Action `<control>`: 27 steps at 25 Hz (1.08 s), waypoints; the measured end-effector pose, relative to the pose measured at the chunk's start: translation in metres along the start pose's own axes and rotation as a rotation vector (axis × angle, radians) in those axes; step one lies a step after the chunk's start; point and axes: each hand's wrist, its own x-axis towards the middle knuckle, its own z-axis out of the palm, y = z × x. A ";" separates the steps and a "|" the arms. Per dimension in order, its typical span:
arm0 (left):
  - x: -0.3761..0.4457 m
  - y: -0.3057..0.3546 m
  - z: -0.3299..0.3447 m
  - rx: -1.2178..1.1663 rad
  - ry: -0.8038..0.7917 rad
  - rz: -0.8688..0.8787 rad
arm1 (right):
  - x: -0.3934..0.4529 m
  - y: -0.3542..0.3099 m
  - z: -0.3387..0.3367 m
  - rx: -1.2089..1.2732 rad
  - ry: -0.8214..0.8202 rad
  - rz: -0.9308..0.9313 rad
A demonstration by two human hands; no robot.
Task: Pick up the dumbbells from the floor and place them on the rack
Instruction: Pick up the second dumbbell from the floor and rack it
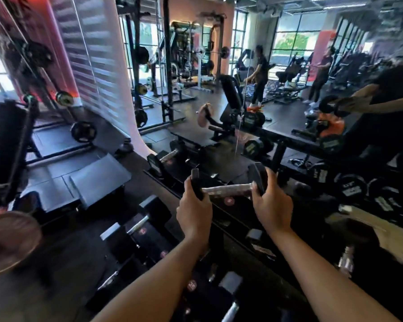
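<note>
Your left hand (194,213) and right hand (272,210) each wrap closed fingers around one head of a hex dumbbell (228,188), held level above the dumbbell rack (230,219). A mirror (289,89) stands just behind the rack. Racked dumbbells (135,226) sit left of your held one; the bench (98,177) lies further left, with dark floor (63,263) open below it.

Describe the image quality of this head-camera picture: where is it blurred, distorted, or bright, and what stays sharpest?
Head view: wide-angle distortion bends the window blind and the edges; motion blur smears the left side and the pink plate; daylight blows out the far windows; the rack below is dark; sharpest are the left hand, the right hand and the dumbbell.
</note>
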 end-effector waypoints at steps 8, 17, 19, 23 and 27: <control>0.136 -0.037 0.044 -0.023 0.095 -0.136 | 0.105 -0.037 0.151 0.146 -0.105 -0.171; 0.232 -0.081 0.122 -0.104 0.157 -0.402 | 0.180 -0.034 0.296 0.201 -0.271 -0.282; 0.241 -0.091 0.141 -0.107 0.152 -0.459 | 0.189 -0.028 0.318 0.208 -0.336 -0.306; 0.253 -0.103 0.170 -0.123 0.141 -0.512 | 0.195 -0.012 0.352 0.235 -0.360 -0.281; 0.264 -0.114 0.200 -0.134 0.150 -0.574 | 0.196 0.003 0.386 0.293 -0.405 -0.208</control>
